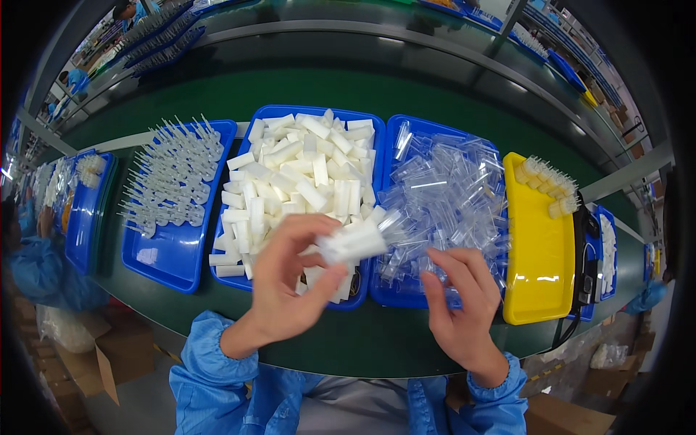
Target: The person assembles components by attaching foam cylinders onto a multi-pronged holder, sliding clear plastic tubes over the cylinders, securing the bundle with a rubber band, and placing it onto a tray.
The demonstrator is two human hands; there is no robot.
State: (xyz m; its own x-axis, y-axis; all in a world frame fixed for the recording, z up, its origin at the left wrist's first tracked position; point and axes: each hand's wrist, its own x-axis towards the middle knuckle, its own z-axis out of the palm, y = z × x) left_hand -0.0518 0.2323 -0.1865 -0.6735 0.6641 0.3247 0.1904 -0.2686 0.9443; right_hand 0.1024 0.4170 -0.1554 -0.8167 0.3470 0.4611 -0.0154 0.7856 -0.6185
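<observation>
Between the thumb and fingers of my left hand (290, 290) is a white foam block (357, 242), blurred by motion. Something whitish and translucent shows at its near end, too smeared to tell. The hand is over the blue tray (254, 110) heaped with white foam blocks (312, 156). My right hand (467, 304) hovers above the front of another blue tray (397, 293), which holds clear plastic sleeves (449, 185). Its thumb and fingers are apart, and I see nothing between them.
A third blue tray (167, 268) with thin spiky white parts (177, 170) stands on the left. On the right, a yellow tray (540, 283) bears cream pieces with pins (547, 180), beside a black cable (586, 268). Metal rails (341, 27) cross behind the green table (217, 90). Other people work further off.
</observation>
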